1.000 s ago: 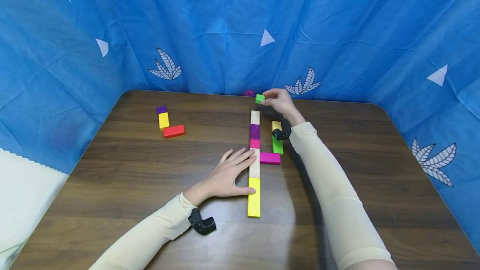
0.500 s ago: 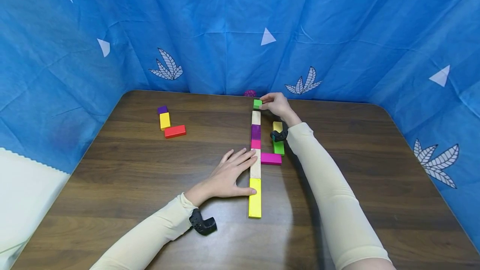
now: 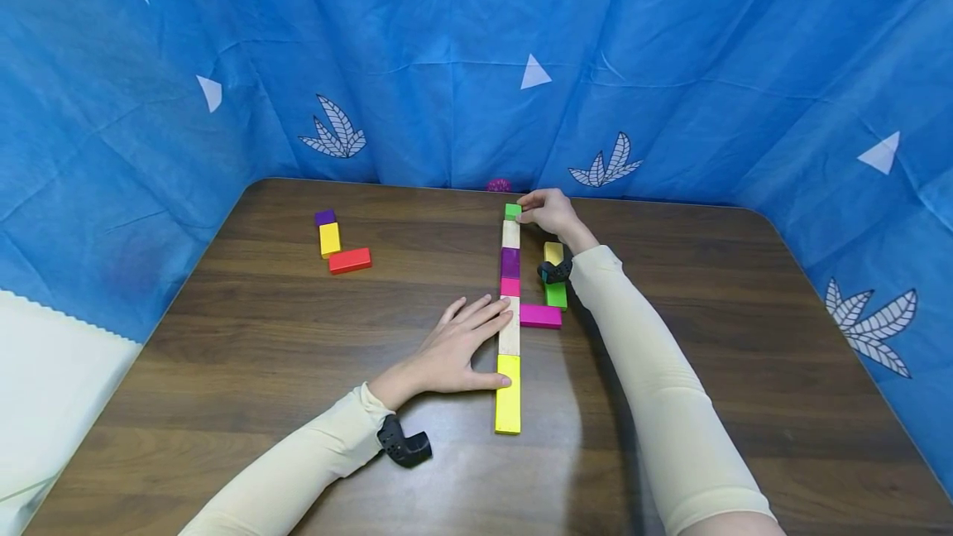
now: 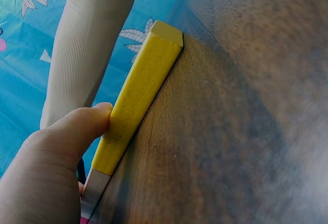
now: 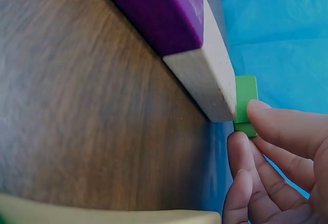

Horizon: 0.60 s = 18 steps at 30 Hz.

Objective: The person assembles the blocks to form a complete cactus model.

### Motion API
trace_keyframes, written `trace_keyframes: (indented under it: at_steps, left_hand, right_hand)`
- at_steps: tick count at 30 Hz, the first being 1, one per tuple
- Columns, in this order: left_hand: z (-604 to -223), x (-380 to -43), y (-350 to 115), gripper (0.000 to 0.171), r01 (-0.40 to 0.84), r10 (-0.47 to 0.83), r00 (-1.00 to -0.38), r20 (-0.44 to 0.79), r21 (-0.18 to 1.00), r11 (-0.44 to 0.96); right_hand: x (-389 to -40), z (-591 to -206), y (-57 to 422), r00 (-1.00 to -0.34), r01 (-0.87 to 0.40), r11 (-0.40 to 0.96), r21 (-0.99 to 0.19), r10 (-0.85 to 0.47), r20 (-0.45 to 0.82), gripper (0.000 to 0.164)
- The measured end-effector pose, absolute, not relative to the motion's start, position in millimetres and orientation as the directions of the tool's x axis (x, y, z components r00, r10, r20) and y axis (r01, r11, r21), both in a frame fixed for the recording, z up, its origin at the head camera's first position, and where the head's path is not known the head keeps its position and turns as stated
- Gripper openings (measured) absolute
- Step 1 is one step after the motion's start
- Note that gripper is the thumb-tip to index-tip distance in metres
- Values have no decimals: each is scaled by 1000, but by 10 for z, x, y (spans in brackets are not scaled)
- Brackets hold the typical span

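A straight row of wooden blocks runs away from me in the head view. It holds a long yellow block [image 3: 509, 412], a white block [image 3: 510, 342], a pink block [image 3: 510, 287], a purple block [image 3: 510, 263] and another white block [image 3: 510, 234]. My left hand [image 3: 450, 354] rests on the row with fingers spread, its thumb on the yellow block and fingertips on the nearer white one. At the row's far end my right hand [image 3: 549, 212] pinches a small green block [image 5: 246, 98] between thumb and fingers, against the end of the far white block.
Right of the row lie a magenta block [image 3: 540, 317], a longer green block [image 3: 556, 296] and a pale yellow block [image 3: 553, 251], partly behind the right wrist camera. A purple block [image 3: 324, 218], a yellow block [image 3: 330, 240] and a red block [image 3: 350, 260] sit at the left. Blue curtain [image 3: 417, 106] surrounds the table.
My right hand has brought the green block down and toward me, from beyond the row to its far end. My left hand has stayed on the row.
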<state>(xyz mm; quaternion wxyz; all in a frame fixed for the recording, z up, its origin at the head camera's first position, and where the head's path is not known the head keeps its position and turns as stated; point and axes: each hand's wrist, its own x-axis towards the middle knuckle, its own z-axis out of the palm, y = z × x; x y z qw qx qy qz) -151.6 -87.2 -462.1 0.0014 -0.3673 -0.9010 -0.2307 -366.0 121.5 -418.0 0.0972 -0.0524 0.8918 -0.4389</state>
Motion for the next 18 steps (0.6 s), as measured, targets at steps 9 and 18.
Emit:
trace_keyframes:
  at_steps: [9, 18]
  left_hand:
    - [-4623, -1519, -879, 92, 659, 662, -731, 164, 417, 625]
    - [-4626, -1525, -880, 92, 666, 662, -728, 178, 412, 622]
  right_hand:
    - [-3641, -4223, 1214, -968, 6, 587, -810, -198, -151, 35]
    - [-3649, -4236, 1200, -967, 13, 593, -805, -196, -160, 36]
